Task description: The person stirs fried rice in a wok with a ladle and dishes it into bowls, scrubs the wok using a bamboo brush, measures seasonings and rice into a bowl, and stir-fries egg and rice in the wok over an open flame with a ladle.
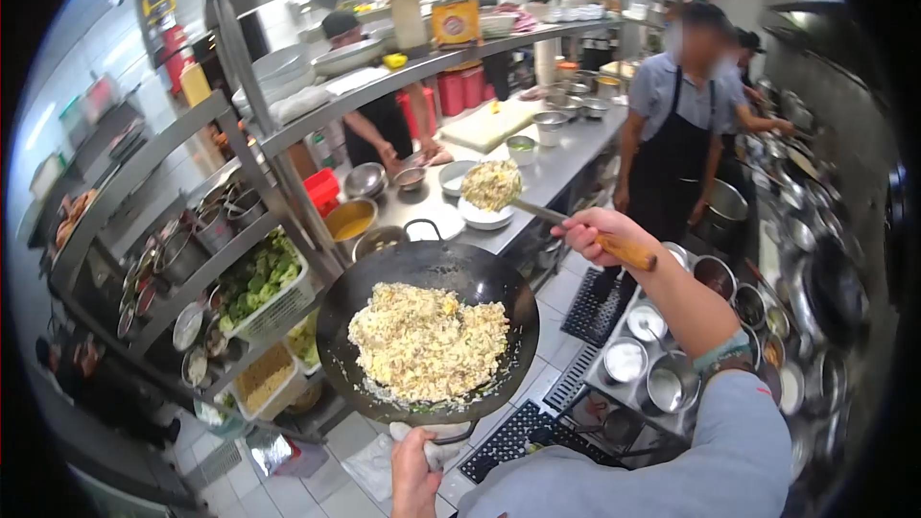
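Observation:
My left hand (414, 470) grips the near handle of a black wok (331, 326) through a pale cloth (436, 451). Fried rice (432, 341) with egg and green bits is heaped in the wok. In my right hand (600, 233) is a ladle (544, 213) with a wooden handle, its bowl full of fried rice (491, 185). The ladle's bowl is raised beyond the wok's far rim, over the white bowls (485, 217) on the steel counter. Rice hides most of the ladle's bowl.
A steel counter (576, 149) with a cutting board (489, 125) and metal bowls lies ahead. Shelving at left holds a broccoli basket (273, 302). A person in a dark apron (681, 125) stands at right. Pots of seasoning (625, 361) are beside my right arm. Black mats (518, 436) lie on the floor.

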{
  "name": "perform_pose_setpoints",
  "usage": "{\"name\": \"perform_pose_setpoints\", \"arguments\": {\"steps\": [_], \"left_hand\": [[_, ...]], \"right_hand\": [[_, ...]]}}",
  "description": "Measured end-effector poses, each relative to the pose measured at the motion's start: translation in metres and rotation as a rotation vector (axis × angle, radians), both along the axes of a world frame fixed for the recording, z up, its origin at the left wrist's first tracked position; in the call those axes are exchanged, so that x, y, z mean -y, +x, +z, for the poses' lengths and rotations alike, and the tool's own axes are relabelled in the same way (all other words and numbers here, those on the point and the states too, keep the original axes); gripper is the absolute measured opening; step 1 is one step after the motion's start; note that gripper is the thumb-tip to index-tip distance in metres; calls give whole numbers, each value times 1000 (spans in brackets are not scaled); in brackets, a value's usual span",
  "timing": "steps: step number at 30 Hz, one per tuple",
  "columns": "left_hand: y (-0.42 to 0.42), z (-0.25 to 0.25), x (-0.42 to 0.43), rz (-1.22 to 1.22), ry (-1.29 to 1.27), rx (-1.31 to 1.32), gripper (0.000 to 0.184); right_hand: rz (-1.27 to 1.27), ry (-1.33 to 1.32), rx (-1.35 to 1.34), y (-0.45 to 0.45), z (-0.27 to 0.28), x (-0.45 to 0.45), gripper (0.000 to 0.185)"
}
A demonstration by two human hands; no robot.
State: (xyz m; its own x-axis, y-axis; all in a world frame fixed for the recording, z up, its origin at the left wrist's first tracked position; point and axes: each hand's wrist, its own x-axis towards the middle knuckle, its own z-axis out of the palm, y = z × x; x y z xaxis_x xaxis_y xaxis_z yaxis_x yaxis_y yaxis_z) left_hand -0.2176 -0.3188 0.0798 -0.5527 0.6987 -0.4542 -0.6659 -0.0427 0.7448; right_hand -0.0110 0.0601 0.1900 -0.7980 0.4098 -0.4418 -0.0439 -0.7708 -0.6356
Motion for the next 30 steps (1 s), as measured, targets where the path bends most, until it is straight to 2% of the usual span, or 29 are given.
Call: {"name": "perform_pose_setpoints", "arguments": {"steps": [1, 2, 3, 4, 5, 6, 8, 9, 10, 11, 12, 13, 14, 15, 16, 17, 18, 19, 20, 22, 23, 25, 26, 28, 29, 30], "left_hand": [[4, -7, 4, 86, 42, 52, 32], [9, -14, 12, 174, 82, 97, 33], [10, -21, 24, 175, -9, 123, 36], [18, -22, 24, 220, -12, 114, 36], [30, -18, 29, 276, -16, 142, 37], [41, -12, 31, 325, -19, 170, 38], [68, 7, 19, 430, -59, 154, 41], [78, 12, 14, 502, -56, 131, 43], [89, 19, 15, 529, -67, 128, 43], [101, 34, 23, 627, -104, 157, 34], [107, 44, 29, 724, -141, 184, 24], [108, 41, 36, 766, -95, 161, 27], [104, 38, 34, 735, 26, 114, 43], [102, 63, 15, 728, 51, 71, 41], [90, 57, 19, 821, 119, 39, 34], [71, 68, 7, 822, 249, 17, 27], [48, 58, 9, 751, 333, -56, 31], [28, 58, 12, 688, 279, -83, 21], [44, 46, 23, 733, 297, -96, 21], [63, 18, 31, 888, 253, -169, 26], [55, 25, 37, 900, 262, -200, 26], [79, 32, 41, 877, 138, -192, 19], [60, 61, 31, 809, 216, -125, 23], [47, 62, 29, 868, 197, -192, 31], [49, 60, 28, 867, 206, -203, 31], [57, 55, 26, 879, 199, -278, 33]], "right_hand": [[44, -9, 8, -16, -14, -22, 14], [11, 223, 164, -32, -31, -43, 14], [-24, 462, 303, -51, -52, -66, 15], [100, 790, 389, -65, -94, -105, 11], [-22, 936, 559, -82, -125, -119, 13], [-45, 1270, 708, -90, -158, -133, 23], [-53, 1648, 955, -94, -210, -145, 40], [-35, 1648, 929, -96, -219, -149, 40], [-31, 1650, 981, -95, -229, -149, 47], [-34, 1653, 1040, -92, -232, -138, 56], [-18, 1654, 1023, -89, -229, -131, 56], [-49, 1623, 1031, -91, -218, -129, 57], [-70, 1602, 1033, -93, -204, -123, 58], [-134, 1539, 1012, -94, -183, -116, 56], [-177, 1489, 979, -96, -161, -105, 55], [-256, 1595, 778, -94, -157, -106, 52], [-327, 1674, 565, -89, -153, -104, 49], [-270, 1594, 467, -79, -114, -79, 50], [-231, 1594, 335, -65, -108, -74, 50], [-132, 1624, -140, -35, -101, -64, 50], [-144, 1617, -175, -36, -78, -41, 50], [183, 1176, -30, -20, -32, 15, 52], [207, 1068, -52, -38, -13, 32, 53], [384, 1085, -40, -65, 28, 67, 51], [377, 1091, -50, -78, 42, 75, 51], [448, 1234, 29, -90, 56, 80, 45]]}}
